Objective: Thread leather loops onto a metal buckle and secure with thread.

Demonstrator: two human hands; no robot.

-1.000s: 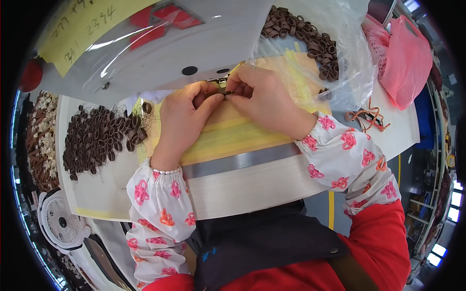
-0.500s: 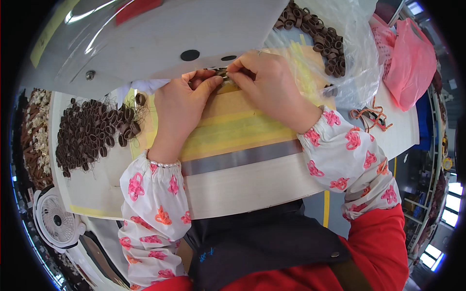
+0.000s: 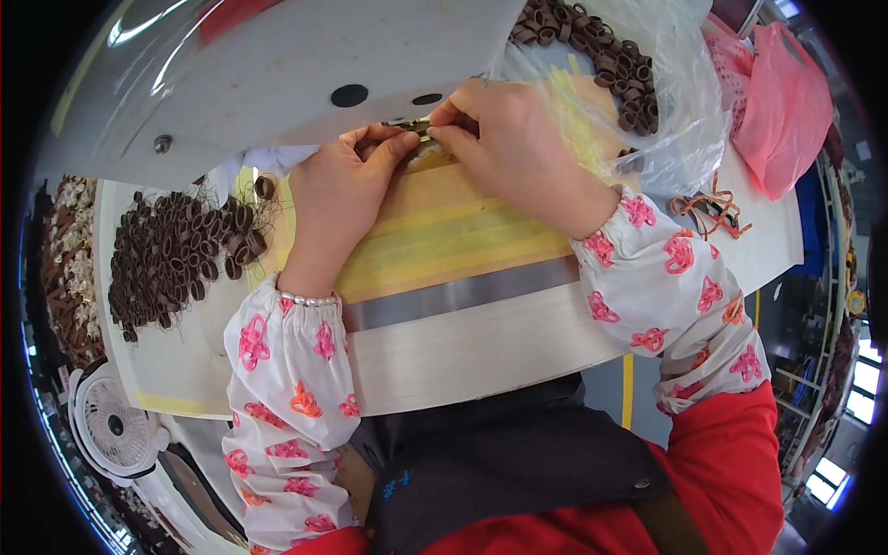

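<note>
My left hand and my right hand meet under the edge of a large pale machine body. Thumb and fingers are pinched together on each hand. Between the fingertips is something small and dark, mostly covered by my fingers and too small to name. Small shiny metal parts show right beside the fingertips. Below the hands, the work surface is covered with tan board and strips of yellow tape. To the left of my left hand lies a heap of small brown loops, with loose dark threads around them.
More brown loops lie at the far right beside a clear plastic bag. A pink plastic bag and an orange-handled tool, perhaps scissors, are farther right. A white fan stands at the lower left, off the table's edge.
The whole view has shifted slightly. My fingertips stay together at the same spot by the machine, with both hands still pinched. The loops have not moved.
</note>
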